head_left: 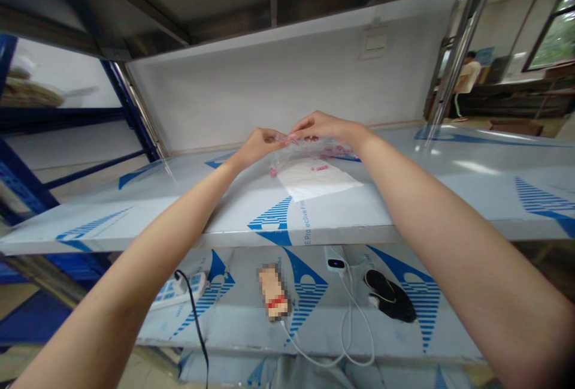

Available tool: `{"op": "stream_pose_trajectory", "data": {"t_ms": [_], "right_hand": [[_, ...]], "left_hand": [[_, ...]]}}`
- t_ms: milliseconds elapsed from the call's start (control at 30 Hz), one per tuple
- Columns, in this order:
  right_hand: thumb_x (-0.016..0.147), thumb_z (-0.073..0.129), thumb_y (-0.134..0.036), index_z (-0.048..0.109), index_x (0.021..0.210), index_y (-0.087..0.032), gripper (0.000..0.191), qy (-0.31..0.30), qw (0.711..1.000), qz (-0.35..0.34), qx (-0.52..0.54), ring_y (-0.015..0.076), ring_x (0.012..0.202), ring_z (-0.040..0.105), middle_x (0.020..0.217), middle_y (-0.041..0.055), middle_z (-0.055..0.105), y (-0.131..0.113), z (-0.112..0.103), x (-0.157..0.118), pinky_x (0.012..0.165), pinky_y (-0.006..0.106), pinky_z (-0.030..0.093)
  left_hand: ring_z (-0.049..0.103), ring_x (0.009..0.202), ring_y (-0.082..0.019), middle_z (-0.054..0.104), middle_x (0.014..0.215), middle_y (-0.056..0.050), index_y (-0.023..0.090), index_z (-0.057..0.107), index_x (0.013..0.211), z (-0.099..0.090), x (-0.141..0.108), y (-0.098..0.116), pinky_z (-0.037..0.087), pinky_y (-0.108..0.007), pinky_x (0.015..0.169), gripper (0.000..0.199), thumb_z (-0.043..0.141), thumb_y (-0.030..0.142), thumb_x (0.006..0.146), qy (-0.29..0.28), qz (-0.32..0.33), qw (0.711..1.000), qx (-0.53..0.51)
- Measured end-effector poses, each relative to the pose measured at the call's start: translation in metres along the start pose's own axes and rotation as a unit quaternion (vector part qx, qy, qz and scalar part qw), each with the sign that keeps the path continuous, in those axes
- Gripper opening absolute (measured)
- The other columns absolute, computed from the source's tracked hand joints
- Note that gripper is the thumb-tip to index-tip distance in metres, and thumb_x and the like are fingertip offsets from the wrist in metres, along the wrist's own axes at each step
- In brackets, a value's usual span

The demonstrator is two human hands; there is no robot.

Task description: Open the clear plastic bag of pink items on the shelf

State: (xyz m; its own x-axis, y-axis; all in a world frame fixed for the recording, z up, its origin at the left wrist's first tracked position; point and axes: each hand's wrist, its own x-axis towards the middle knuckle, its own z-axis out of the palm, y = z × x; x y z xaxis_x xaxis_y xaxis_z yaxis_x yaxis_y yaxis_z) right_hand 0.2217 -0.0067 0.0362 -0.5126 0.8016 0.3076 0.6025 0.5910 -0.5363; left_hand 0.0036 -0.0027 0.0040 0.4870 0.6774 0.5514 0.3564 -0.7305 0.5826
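Both hands meet over the upper shelf (pixel 224 203), near its back. My left hand (pixel 259 146) is closed, its fingers pinching the edge of a clear plastic bag (pixel 305 150). On the bag's other side my right hand (pixel 317 127) also pinches the edge, its fingertips close to the left ones. Small pink pieces (pixel 341 150) show in the bag, partly behind my right wrist. Below the hands lies a white sheet (pixel 318 184) with several pink pieces (pixel 320 168) on or above it; which, I cannot tell.
The lower shelf holds a blurred-out phone-like object (pixel 273 293), a white power bank (pixel 335 259) with a cable, a black pouch (pixel 390 296) and a power strip (pixel 179 290). Metal posts (pixel 462 59) flank the shelf. A person (pixel 468 77) stands far back right.
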Motion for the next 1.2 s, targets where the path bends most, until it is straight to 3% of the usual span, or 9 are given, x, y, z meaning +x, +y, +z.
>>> {"op": "stream_pose_trajectory", "data": {"t_ms": [167, 300, 433, 533, 833, 933, 1033, 1133, 1200], "right_hand": [[0.083, 0.070, -0.046, 0.072, 0.104, -0.016, 0.038, 0.020, 1.000, -0.008, 0.013, 0.0169, 0.076, 0.055, 0.087, 0.0081, 0.067, 0.003, -0.001, 0.003, 0.068, 0.028, 0.040], [0.083, 0.072, -0.043, 0.070, 0.102, -0.014, 0.035, 0.049, 0.997, 0.064, -0.006, 0.0152, 0.071, 0.054, 0.085, 0.0087, 0.067, 0.012, -0.005, 0.007, 0.064, 0.025, 0.040], [0.074, 0.080, -0.044, 0.071, 0.093, -0.013, 0.038, -0.094, 0.983, 0.153, -0.044, 0.0124, 0.062, 0.051, 0.076, 0.0061, 0.064, 0.020, -0.004, 0.005, 0.056, 0.025, 0.038], [0.062, 0.086, -0.048, 0.071, 0.087, -0.013, 0.045, -0.201, 0.964, 0.168, -0.051, 0.0112, 0.060, 0.052, 0.072, 0.0027, 0.062, 0.023, 0.000, 0.003, 0.053, 0.023, 0.037], [0.056, 0.088, -0.048, 0.068, 0.070, -0.014, 0.042, -0.251, 0.952, 0.165, -0.053, 0.0128, 0.064, 0.055, 0.066, 0.0015, 0.062, 0.027, 0.005, 0.003, 0.059, 0.024, 0.042], [0.057, 0.086, -0.051, 0.069, 0.071, -0.014, 0.043, -0.192, 0.970, 0.132, -0.074, 0.0138, 0.062, 0.053, 0.064, 0.0016, 0.061, 0.022, 0.003, 0.002, 0.058, 0.026, 0.041], [0.063, 0.081, -0.056, 0.073, 0.080, -0.014, 0.046, -0.043, 0.995, 0.066, -0.054, 0.0165, 0.065, 0.053, 0.068, 0.0047, 0.063, 0.009, 0.000, -0.002, 0.059, 0.029, 0.039], [0.070, 0.075, -0.059, 0.074, 0.093, -0.015, 0.049, 0.080, 0.997, -0.009, -0.013, 0.0190, 0.071, 0.055, 0.077, 0.0078, 0.067, -0.007, 0.000, -0.006, 0.063, 0.030, 0.041], [0.071, 0.074, -0.059, 0.073, 0.100, -0.016, 0.051, 0.110, 0.994, -0.030, 0.002, 0.0204, 0.073, 0.056, 0.078, 0.0084, 0.067, -0.016, 0.002, -0.009, 0.065, 0.031, 0.041]], "left_hand": [[0.065, 0.085, -0.020, 0.074, 0.097, -0.013, 0.011, 0.075, 0.098, -0.003, 0.000, -0.001, 0.048, -0.030, 0.079, 0.046, 0.075, 0.050, 0.075, -0.004, -0.001, 1.000, -0.001], [0.066, 0.087, -0.020, 0.074, 0.100, -0.014, 0.011, 0.075, 0.098, -0.006, -0.001, -0.001, 0.049, -0.031, 0.081, 0.043, 0.075, 0.048, 0.076, 0.006, 0.001, 1.000, 0.004], [0.067, 0.091, -0.021, 0.074, 0.104, -0.014, 0.012, 0.076, 0.099, -0.008, -0.002, -0.001, 0.049, -0.030, 0.082, 0.043, 0.074, 0.049, 0.076, 0.003, 0.000, 1.000, -0.003], [0.067, 0.093, -0.021, 0.073, 0.105, -0.014, 0.012, 0.076, 0.099, -0.008, -0.002, -0.001, 0.050, -0.030, 0.083, 0.044, 0.074, 0.049, 0.076, 0.003, -0.002, 1.000, -0.007], [0.067, 0.091, -0.022, 0.073, 0.104, -0.015, 0.011, 0.075, 0.100, -0.009, 0.000, -0.004, 0.049, -0.032, 0.084, 0.046, 0.075, 0.050, 0.076, 0.002, -0.001, 1.000, -0.009], [0.067, 0.091, -0.022, 0.073, 0.103, -0.015, 0.011, 0.075, 0.101, -0.008, 0.000, -0.005, 0.049, -0.032, 0.084, 0.045, 0.074, 0.049, 0.077, 0.003, -0.003, 1.000, 0.001], [0.066, 0.093, -0.022, 0.073, 0.104, -0.013, 0.012, 0.075, 0.100, -0.007, 0.000, -0.002, 0.048, -0.032, 0.086, 0.042, 0.072, 0.047, 0.078, 0.012, -0.009, 1.000, 0.018], [0.065, 0.096, -0.023, 0.073, 0.104, -0.012, 0.013, 0.075, 0.099, -0.005, -0.002, 0.002, 0.047, -0.032, 0.090, 0.039, 0.071, 0.046, 0.079, 0.005, 0.001, 0.999, 0.032], [0.065, 0.097, -0.022, 0.074, 0.104, -0.011, 0.014, 0.076, 0.099, -0.004, -0.003, 0.004, 0.046, -0.032, 0.090, 0.039, 0.071, 0.047, 0.079, -0.001, 0.010, 0.999, 0.039]]}}
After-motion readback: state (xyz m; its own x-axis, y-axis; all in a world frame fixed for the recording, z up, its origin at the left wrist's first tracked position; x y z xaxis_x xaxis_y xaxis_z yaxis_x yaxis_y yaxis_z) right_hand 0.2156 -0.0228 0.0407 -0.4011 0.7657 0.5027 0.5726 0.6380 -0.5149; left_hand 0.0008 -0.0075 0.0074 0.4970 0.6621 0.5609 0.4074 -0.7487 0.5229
